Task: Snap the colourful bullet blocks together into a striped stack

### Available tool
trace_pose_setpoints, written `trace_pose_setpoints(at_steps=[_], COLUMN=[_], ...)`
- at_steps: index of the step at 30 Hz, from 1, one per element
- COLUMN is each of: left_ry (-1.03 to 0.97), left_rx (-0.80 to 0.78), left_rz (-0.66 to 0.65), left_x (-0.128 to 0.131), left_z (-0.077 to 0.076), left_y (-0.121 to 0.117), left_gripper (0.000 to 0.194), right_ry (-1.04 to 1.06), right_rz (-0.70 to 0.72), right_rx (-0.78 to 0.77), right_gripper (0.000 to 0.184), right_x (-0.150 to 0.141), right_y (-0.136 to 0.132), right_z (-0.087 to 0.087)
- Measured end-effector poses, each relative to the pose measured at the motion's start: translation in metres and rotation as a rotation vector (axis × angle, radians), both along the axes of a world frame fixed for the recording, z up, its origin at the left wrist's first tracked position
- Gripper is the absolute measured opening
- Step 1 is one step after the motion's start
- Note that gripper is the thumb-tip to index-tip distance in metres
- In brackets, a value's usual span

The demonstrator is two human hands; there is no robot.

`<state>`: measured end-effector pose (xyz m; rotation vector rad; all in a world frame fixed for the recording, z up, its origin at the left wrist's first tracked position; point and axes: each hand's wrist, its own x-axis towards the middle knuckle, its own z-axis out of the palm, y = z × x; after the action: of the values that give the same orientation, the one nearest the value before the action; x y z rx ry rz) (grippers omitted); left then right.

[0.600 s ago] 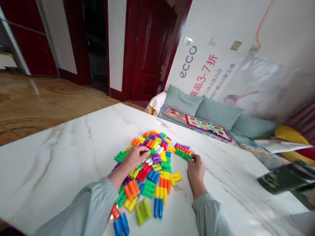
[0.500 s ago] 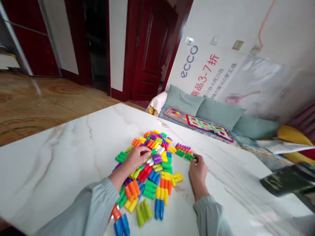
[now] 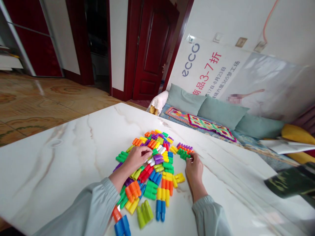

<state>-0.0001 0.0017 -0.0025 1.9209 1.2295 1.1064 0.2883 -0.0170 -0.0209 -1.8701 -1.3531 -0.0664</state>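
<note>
Bullet-shaped plastic building blocks in many colours lie in a pile point(image 3: 147, 173) on the white marbled table point(image 3: 81, 157). My left hand point(image 3: 136, 157) rests over the pile's left side, thumb and fingers drawn together; whatever is between them is hidden. To the right of the pile, my right hand point(image 3: 195, 167) pinches a green building block point(image 3: 185, 154) at the near right end of a joined assembly. Behind the green row stand an orange row and a purple row point(image 3: 185, 146) of that assembly. A yellow block point(image 3: 173, 149) lies just left of it.
At the near side lie a lime block point(image 3: 144, 214) and a blue block point(image 3: 122, 226). A camouflage-patterned object point(image 3: 287, 182) is at the table's right edge. Beyond the table stands a sofa with grey-green cushions point(image 3: 221, 113); a dark red door point(image 3: 155, 52) is behind.
My right hand has shifted slightly left, bringing the green block against the assembly's green row. My left hand stays nearly still over the pile. The view has shifted a little.
</note>
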Motion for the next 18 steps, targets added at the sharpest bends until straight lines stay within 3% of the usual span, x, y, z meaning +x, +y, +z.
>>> trace_pose_setpoints(at_steps=[4, 8, 18], left_ry=[0.000, -0.014, -0.004], left_rx=[-0.018, -0.026, -0.027], left_rz=[0.021, 0.024, 0.023], left_x=[0.001, 0.001, 0.001], left_z=[0.005, 0.008, 0.006], left_y=[-0.003, -0.004, -0.003], left_gripper=[0.020, 0.021, 0.021], right_ry=[0.038, 0.103, 0.062], right_rz=[0.013, -0.070, -0.107], right_rx=[0.021, 0.082, 0.012], right_gripper=[0.042, 0.044, 0.045], right_x=[-0.002, 0.004, 0.010], right_y=[-0.001, -0.007, 0.001], right_z=[0.004, 0.006, 0.004])
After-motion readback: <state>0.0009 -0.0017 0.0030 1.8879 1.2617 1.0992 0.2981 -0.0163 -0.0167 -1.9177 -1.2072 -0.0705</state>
